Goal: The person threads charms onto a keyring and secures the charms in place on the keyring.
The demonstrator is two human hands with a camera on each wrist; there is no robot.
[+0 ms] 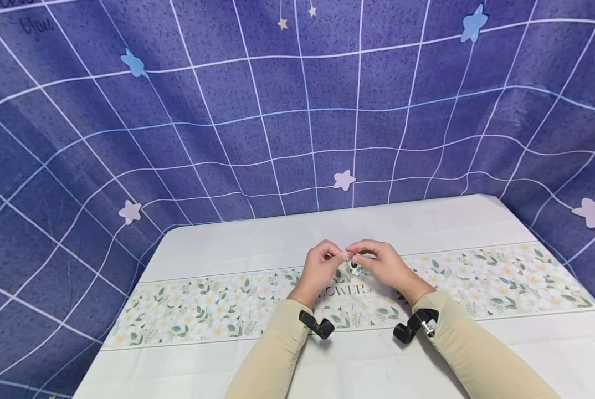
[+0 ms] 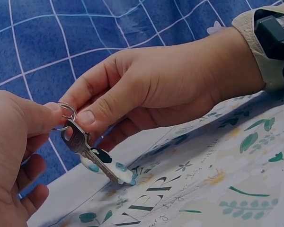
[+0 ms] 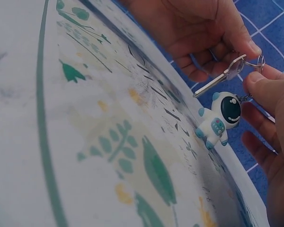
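Over the middle of the table, both hands meet at a small metal key ring (image 2: 68,110). My left hand (image 1: 319,271) pinches one side of it between thumb and finger, and my right hand (image 1: 384,266) pinches the other side. A silver key (image 3: 212,86) hangs from the ring, its blade slanting down. Beside it dangles a white and light-blue astronaut figurine (image 3: 222,120) with a dark visor, attached by a short chain near the right fingers. The fingertips partly cover the ring, so whether it is spread apart cannot be told.
A white tablecloth (image 1: 218,246) with a floral band (image 1: 203,305) and printed lettering covers the table. Behind and beside it hangs a blue gridded curtain (image 1: 277,133) with stars. Black camera mounts (image 1: 317,325) are strapped to both wrists over beige sleeves.
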